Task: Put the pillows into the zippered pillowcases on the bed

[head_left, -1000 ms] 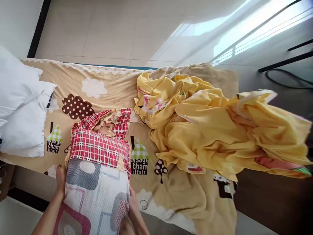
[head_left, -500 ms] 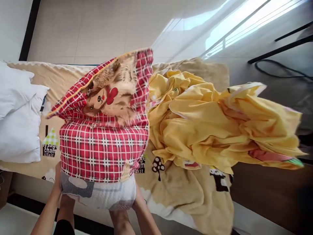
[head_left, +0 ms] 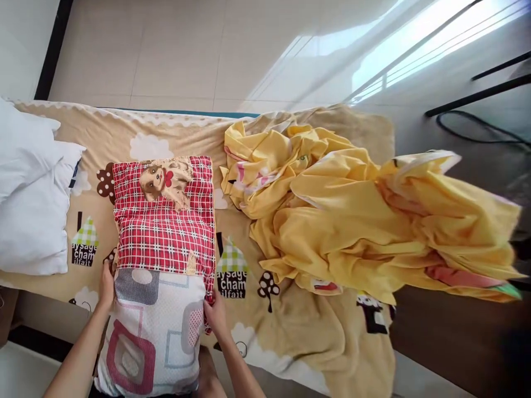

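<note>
A red plaid pillowcase (head_left: 166,221) with a printed dog covers the far half of a white pillow (head_left: 178,337) patterned with grey and maroon shapes. The pillow's near half sticks out of the case's opening and hangs over the bed's front edge. My right hand (head_left: 216,316) is closed on the bunched hem at the opening's right corner. At the opposite side, my left hand (head_left: 107,288) grips the left edge near the opening, its fingertips partly hidden under the fabric.
Beneath lies a bed with a beige printed sheet (head_left: 112,132). White bedding (head_left: 33,193) is on the left, a crumpled yellow cover (head_left: 340,204) on the right. A black cable (head_left: 468,124) shows beyond the bed's right end.
The pillowcase's far end, raised and folded before, now lies flat on the bed. Both hands have moved up from beneath the pillow's near end to the sides of the case's opening.
</note>
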{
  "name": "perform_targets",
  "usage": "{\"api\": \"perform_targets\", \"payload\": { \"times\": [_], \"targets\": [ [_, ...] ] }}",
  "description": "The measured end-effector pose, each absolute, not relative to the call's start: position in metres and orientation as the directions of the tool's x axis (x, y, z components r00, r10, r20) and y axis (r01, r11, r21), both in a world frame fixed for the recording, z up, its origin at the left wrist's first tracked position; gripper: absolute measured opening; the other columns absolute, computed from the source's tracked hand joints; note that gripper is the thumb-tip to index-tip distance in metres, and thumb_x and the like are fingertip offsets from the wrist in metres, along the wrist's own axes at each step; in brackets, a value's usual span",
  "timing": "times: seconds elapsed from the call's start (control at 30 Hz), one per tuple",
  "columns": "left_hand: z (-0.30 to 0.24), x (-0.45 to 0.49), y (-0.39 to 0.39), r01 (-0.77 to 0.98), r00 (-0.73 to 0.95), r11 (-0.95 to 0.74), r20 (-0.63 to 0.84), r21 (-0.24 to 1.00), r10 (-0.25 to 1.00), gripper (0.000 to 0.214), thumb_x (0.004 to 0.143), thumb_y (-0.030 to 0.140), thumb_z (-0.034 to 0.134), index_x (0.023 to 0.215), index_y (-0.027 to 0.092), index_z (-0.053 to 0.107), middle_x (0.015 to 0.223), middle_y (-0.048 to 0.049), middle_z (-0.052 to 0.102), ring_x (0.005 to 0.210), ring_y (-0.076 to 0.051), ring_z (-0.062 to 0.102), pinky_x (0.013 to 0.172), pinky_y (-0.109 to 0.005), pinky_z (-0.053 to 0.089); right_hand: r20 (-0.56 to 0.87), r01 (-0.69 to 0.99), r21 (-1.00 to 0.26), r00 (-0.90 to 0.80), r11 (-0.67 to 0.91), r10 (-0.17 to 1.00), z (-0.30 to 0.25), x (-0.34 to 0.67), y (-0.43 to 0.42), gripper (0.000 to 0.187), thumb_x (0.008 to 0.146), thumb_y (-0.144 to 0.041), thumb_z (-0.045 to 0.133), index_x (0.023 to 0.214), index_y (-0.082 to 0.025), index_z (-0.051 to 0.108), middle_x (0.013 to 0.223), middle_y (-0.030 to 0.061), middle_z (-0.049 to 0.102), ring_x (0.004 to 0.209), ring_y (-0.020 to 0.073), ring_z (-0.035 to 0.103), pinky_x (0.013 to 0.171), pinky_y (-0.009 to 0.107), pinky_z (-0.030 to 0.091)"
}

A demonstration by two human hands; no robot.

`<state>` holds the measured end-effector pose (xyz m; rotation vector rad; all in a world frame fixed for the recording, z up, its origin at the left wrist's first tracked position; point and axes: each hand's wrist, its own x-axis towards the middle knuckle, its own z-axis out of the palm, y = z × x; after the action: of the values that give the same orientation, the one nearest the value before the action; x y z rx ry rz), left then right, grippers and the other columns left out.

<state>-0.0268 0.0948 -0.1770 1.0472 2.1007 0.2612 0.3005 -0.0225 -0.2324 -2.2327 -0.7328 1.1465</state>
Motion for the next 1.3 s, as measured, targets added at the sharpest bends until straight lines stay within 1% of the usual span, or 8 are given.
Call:
{"api": "perform_targets", "payload": {
  "times": [0.07,0.17,0.27,0.37,0.5,0.77,1.03,1.3],
  "targets": [
    [-0.169,-0.027,0.098,0.658,-0.337,0.536,-0.429,0.529,0.838,0.037,0.088,0.037,0.048,0.117,0.017,0.059,0.114,-0.0138,0.066,0.106,-0.028,0.063,0.089,-0.04,0.051,-0.466,0.303,-0.678,0.527,-0.669,0.711,-0.227,0.304,-0.019,0.037,0.074,-0.039,0.054,0.104,-0.019,0.065,0.102,0.0127,0.062,0.089,0.0267,0.059,0.081,0.041,0.048],
    [-0.151,-0.01,0.107,0.799,-0.091,0.166,-0.157,0.578,0.983,0.035,0.088,0.026,0.048,0.12,0.017,0.057,0.12,-0.0142,0.062,0.117,-0.027,0.058,0.102,-0.043,0.047,-0.228,0.537,-0.703,0.449,-0.465,0.864,-0.214,0.297,0.005,0.042,0.083,-0.034,0.053,0.122,-0.02,0.059,0.122,0.0144,0.056,0.113,0.0295,0.052,0.098,0.046,0.041],
    [-0.142,0.022,0.12,0.864,0.256,-0.22,-0.019,0.454,0.966,0.04,0.085,0.019,0.054,0.124,0.018,0.057,0.121,-0.0135,0.062,0.12,-0.028,0.056,0.105,-0.047,0.044,-0.013,0.797,-0.567,0.243,-0.207,0.97,-0.208,0.28,0.041,0.036,0.086,-0.027,0.053,0.12,-0.02,0.059,0.117,0.0132,0.059,0.11,0.0281,0.053,0.095,0.044,0.039],
    [-0.148,0.047,0.133,0.873,0.406,-0.378,-0.031,0.307,0.913,0.037,0.08,0.008,0.054,0.115,0.017,0.062,0.108,-0.0121,0.065,0.106,-0.028,0.06,0.093,-0.045,0.05,0.026,0.88,-0.439,0.214,-0.181,0.976,-0.212,0.269,0.068,0.017,0.088,-0.021,0.05,0.099,-0.018,0.062,0.095,0.0099,0.063,0.09,0.024,0.053,0.082,0.038,0.039],
    [-0.161,0.047,0.13,0.86,0.442,-0.438,0.046,0.262,0.896,0.033,0.079,-0.002,0.045,0.098,0.016,0.064,0.088,-0.0091,0.064,0.086,-0.023,0.059,0.078,-0.039,0.052,0.016,0.888,-0.422,0.209,-0.183,0.978,-0.218,0.269,0.066,0.02,0.093,-0.017,0.043,0.081,-0.02,0.059,0.075,0.0044,0.06,0.074,0.0193,0.049,0.072,0.033,0.034],
    [-0.148,0.028,0.09,0.757,0.569,-0.576,0.123,0.307,0.813,0.038,0.075,-0.008,0.04,0.094,0.017,0.061,0.075,-0.0032,0.058,0.074,-0.017,0.054,0.069,-0.029,0.048,0.058,0.872,-0.487,-0.027,0.052,0.998,-0.201,0.277,0.006,0.024,0.093,-0.012,0.04,0.09,-0.02,0.063,0.072,0.0027,0.059,0.073,0.018,0.048,0.076,0.032,0.036],
    [-0.131,0.012,0.047,0.648,0.735,-0.69,-0.028,0.322,0.677,0.03,0.07,-0.009,0.039,0.072,0.018,0.053,0.064,-0.0003,0.051,0.059,-0.014,0.045,0.053,-0.025,0.036,0.102,0.842,-0.5,-0.174,0.202,0.979,-0.185,0.276,-0.031,0.024,0.09,-0.01,0.045,0.093,-0.021,0.065,0.07,0.0013,0.059,0.068,0.0179,0.046,0.076,0.033,0.036],
    [-0.15,0.005,0.05,0.787,0.591,-0.577,-0.002,0.22,0.806,0.038,0.076,-0.005,0.043,0.101,0.017,0.062,0.086,-0.0068,0.062,0.081,-0.02,0.058,0.075,-0.035,0.051,0.028,0.911,-0.407,0.087,-0.068,0.996,-0.216,0.282,-0.03,0.015,0.088,-0.015,0.048,0.088,-0.021,0.062,0.077,0.005,0.061,0.076,0.0202,0.051,0.073,0.034,0.035]
  ]
}}
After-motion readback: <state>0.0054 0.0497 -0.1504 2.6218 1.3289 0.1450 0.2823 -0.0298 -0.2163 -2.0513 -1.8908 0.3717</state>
